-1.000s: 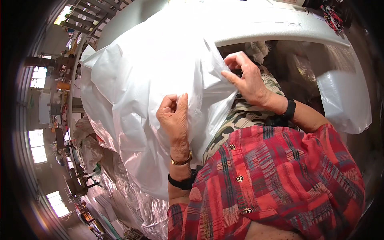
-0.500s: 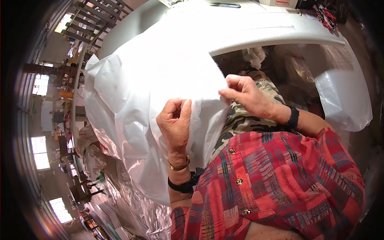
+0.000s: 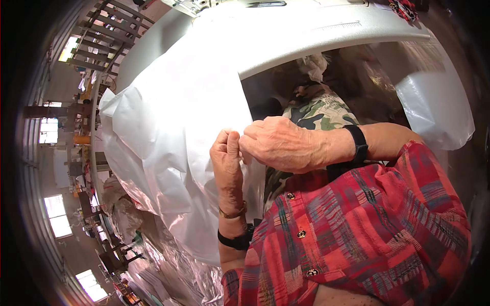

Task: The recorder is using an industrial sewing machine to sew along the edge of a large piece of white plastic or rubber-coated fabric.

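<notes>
A large white sheet [image 3: 153, 148], thin and creased like plastic, hangs from the white table [image 3: 326, 31] over my lap; its upper part is washed out by bright light. My left hand [image 3: 227, 166] is closed in a pinch on the sheet's near edge, thumb on top. Right against it, my right hand [image 3: 286, 145] is closed with its back upward, its fingertips at the same edge. The exact grip of the right fingers is partly hidden behind the knuckles.
Part of a machine [image 3: 193, 6] shows at the table's far edge, beside a dark slim tool [image 3: 266, 4]. Checked cloth [image 3: 404, 9] lies at the far right. White plastic [image 3: 434, 109] hangs at the right. Crumpled clear plastic [image 3: 173, 270] lies at lower left.
My right hand has moved left and nearer to me, from the sheet's right corner to beside my left hand. The sheet's right edge has shifted left, showing more of the dark opening.
</notes>
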A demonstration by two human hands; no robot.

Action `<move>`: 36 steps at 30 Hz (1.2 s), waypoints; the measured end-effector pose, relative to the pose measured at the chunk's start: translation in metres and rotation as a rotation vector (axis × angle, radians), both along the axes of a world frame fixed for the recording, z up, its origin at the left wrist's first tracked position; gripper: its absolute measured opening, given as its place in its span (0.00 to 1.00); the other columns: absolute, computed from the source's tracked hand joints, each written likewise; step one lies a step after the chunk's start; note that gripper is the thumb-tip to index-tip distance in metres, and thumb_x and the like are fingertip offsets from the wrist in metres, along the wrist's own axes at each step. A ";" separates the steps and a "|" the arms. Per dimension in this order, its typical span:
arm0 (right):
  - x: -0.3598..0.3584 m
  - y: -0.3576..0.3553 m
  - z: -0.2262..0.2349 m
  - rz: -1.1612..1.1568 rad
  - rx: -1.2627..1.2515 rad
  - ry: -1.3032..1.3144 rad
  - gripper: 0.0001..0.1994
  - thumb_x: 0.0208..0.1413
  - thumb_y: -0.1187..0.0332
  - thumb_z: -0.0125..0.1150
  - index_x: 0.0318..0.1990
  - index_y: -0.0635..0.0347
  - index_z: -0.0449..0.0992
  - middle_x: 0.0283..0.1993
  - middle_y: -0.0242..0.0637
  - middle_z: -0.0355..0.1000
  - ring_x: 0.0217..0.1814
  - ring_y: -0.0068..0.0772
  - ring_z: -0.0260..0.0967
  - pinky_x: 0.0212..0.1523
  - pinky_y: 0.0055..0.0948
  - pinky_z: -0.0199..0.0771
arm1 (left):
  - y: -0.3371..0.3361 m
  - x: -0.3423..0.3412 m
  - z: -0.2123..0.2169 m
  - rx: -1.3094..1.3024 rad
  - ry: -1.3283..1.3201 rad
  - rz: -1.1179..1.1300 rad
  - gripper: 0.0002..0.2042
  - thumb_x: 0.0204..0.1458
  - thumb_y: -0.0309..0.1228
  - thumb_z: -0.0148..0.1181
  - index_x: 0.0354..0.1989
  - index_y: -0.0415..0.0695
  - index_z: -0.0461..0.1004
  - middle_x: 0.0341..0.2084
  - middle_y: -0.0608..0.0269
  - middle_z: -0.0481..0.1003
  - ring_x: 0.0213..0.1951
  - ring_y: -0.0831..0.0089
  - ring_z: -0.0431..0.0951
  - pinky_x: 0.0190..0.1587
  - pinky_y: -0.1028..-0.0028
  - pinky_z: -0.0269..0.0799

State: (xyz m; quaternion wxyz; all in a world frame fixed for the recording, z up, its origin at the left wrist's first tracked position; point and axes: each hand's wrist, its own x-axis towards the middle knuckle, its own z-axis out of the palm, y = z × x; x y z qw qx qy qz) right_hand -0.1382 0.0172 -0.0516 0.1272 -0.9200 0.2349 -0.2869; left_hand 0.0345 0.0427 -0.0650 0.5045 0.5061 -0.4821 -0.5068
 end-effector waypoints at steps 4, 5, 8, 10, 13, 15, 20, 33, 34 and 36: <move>-0.007 -0.008 -0.014 0.174 -0.122 -0.077 0.07 0.51 0.71 0.57 0.35 0.64 0.72 0.33 0.40 0.70 0.38 0.39 0.73 0.35 0.33 0.73 | -0.004 0.010 0.005 0.066 -0.095 -0.023 0.10 0.58 0.29 0.57 0.24 0.42 0.68 0.17 0.75 0.62 0.18 0.87 0.59 0.19 0.82 0.55; -0.007 -0.015 -0.020 0.168 -0.088 0.004 0.07 0.51 0.71 0.57 0.35 0.64 0.72 0.33 0.40 0.70 0.38 0.39 0.73 0.35 0.33 0.73 | -0.005 0.015 0.011 0.034 -0.264 -0.042 0.10 0.57 0.27 0.57 0.24 0.42 0.67 0.17 0.75 0.61 0.19 0.87 0.59 0.19 0.82 0.55; 0.004 -0.042 -0.036 -0.282 0.552 -0.591 0.09 0.60 0.69 0.54 0.43 0.66 0.74 0.37 0.42 0.75 0.38 0.33 0.75 0.39 0.29 0.74 | 0.000 0.028 0.038 -0.076 -0.440 0.095 0.07 0.57 0.24 0.56 0.27 0.38 0.68 0.19 0.75 0.62 0.23 0.88 0.59 0.23 0.83 0.55; 0.045 -0.068 -0.037 -0.419 0.838 -0.752 0.13 0.56 0.63 0.55 0.42 0.63 0.75 0.39 0.48 0.75 0.42 0.47 0.75 0.42 0.39 0.73 | -0.001 0.036 0.065 -0.176 -0.589 0.093 0.05 0.58 0.23 0.55 0.30 0.35 0.71 0.20 0.73 0.65 0.25 0.87 0.60 0.25 0.82 0.57; 0.115 -0.081 -0.020 0.018 0.520 -0.043 0.18 0.51 0.62 0.60 0.44 0.68 0.74 0.41 0.55 0.75 0.44 0.49 0.75 0.44 0.41 0.73 | -0.012 0.040 0.104 -0.313 -0.756 0.004 0.05 0.58 0.23 0.54 0.33 0.33 0.71 0.20 0.66 0.68 0.23 0.81 0.63 0.26 0.78 0.61; 0.155 -0.063 -0.012 0.314 0.391 -0.034 0.18 0.51 0.62 0.60 0.44 0.67 0.74 0.41 0.55 0.75 0.44 0.50 0.75 0.44 0.41 0.73 | -0.017 0.041 0.121 -0.456 -1.031 -0.173 0.05 0.57 0.22 0.54 0.31 0.33 0.71 0.19 0.55 0.70 0.20 0.68 0.66 0.27 0.73 0.64; 0.176 -0.040 -0.053 0.478 0.409 -0.004 0.17 0.51 0.62 0.60 0.43 0.67 0.74 0.40 0.56 0.75 0.43 0.51 0.75 0.44 0.42 0.73 | -0.007 0.035 0.092 -0.407 -1.250 -0.324 0.02 0.54 0.20 0.53 0.32 0.36 0.72 0.24 0.46 0.70 0.27 0.50 0.72 0.33 0.62 0.69; 0.016 -0.152 0.008 0.092 -0.054 -0.054 0.06 0.56 0.67 0.57 0.32 0.60 0.70 0.32 0.43 0.70 0.37 0.49 0.70 0.37 0.42 0.71 | 0.016 0.026 -0.010 -0.206 -0.602 0.228 0.05 0.52 0.20 0.57 0.36 0.34 0.76 0.24 0.61 0.72 0.24 0.77 0.70 0.28 0.77 0.65; 0.020 -0.161 0.014 0.113 -0.118 0.015 0.05 0.55 0.68 0.58 0.32 0.59 0.70 0.34 0.40 0.69 0.40 0.46 0.69 0.40 0.39 0.69 | 0.018 0.026 -0.008 -0.082 -0.469 0.241 0.06 0.54 0.20 0.57 0.38 0.34 0.76 0.25 0.64 0.72 0.23 0.80 0.69 0.26 0.79 0.64; 0.026 -0.171 0.018 0.191 -0.226 0.017 0.04 0.55 0.69 0.58 0.33 0.58 0.70 0.35 0.37 0.69 0.43 0.42 0.68 0.44 0.37 0.68 | 0.021 0.027 -0.005 0.233 -0.222 0.297 0.11 0.57 0.21 0.55 0.48 0.37 0.77 0.29 0.69 0.73 0.19 0.88 0.65 0.21 0.85 0.61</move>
